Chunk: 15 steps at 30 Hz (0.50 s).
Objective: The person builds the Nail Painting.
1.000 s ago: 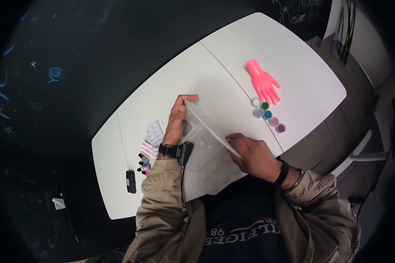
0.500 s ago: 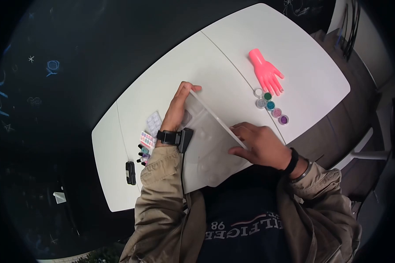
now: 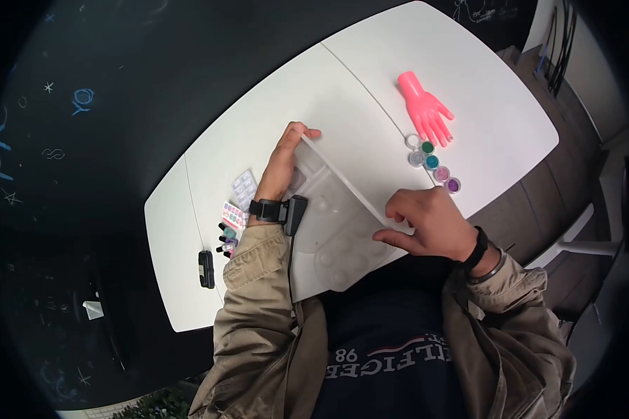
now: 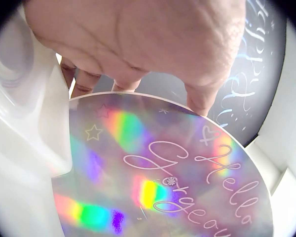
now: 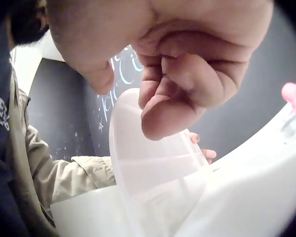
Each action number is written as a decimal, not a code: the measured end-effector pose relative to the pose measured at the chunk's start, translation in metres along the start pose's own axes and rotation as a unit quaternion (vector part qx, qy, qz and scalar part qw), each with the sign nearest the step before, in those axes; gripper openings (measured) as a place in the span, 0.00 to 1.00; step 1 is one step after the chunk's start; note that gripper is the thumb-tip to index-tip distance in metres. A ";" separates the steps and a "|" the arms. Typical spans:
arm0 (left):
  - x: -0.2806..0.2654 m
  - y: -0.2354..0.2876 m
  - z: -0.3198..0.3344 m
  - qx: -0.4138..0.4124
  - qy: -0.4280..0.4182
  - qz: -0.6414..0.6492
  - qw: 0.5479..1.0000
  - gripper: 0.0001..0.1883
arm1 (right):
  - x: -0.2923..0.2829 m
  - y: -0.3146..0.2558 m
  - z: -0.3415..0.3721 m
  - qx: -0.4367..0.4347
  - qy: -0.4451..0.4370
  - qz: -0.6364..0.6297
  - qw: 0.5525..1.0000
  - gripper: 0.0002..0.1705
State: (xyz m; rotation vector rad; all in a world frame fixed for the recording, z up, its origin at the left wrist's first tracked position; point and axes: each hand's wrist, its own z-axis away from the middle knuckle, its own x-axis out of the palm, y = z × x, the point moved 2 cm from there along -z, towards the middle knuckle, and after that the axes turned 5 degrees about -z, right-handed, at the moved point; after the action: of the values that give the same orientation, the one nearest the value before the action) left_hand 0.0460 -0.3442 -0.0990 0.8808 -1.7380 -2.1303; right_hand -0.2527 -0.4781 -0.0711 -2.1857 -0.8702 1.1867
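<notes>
A translucent plastic tray (image 3: 346,220) with moulded hollows stands tilted on edge in front of the person's body. My left hand (image 3: 279,167) grips its far end, thumb over the rim. The left wrist view shows a rounded holographic panel (image 4: 138,163) lettered "Hello Gorgeou", its last part cut off, beside the whitish plastic; fingertips show behind its edge. My right hand (image 3: 437,223) hovers at the tray's near right end, fingers loosely curled and thumb stretched apart from them. In the right wrist view those curled fingers (image 5: 170,116) overlap the tray's top edge, with nothing pinched.
On the white table (image 3: 489,105) lie a pink practice hand (image 3: 425,105) and several small glitter pots (image 3: 432,161). At left are nail polish bottles (image 3: 227,241), a nail-art sheet (image 3: 233,214), a clear compartment sheet (image 3: 244,187) and a black device (image 3: 206,269).
My right hand has come off the tray's edge, shifting right and up, its thumb spreading from the fingers. The tray has swung slightly in my left hand's grip. The head view has shifted a little.
</notes>
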 end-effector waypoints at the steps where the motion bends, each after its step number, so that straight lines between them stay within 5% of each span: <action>1: 0.000 0.001 -0.001 0.004 -0.001 0.001 1.000 0.27 | 0.006 0.002 0.002 -0.006 -0.003 0.026 1.000 0.21; 5: 0.001 0.006 0.000 0.010 -0.001 0.011 1.000 0.26 | 0.023 0.000 0.006 -0.039 -0.003 0.123 0.992 0.20; 15: 0.001 0.005 -0.003 -0.006 -0.015 0.020 1.000 0.25 | 0.034 -0.002 0.008 -0.001 0.001 0.113 0.994 0.18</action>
State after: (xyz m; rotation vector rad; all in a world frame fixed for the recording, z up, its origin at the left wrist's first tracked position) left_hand 0.0466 -0.3482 -0.0952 0.8079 -1.7407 -2.1376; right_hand -0.2460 -0.4503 -0.0920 -2.3337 -0.6337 1.2889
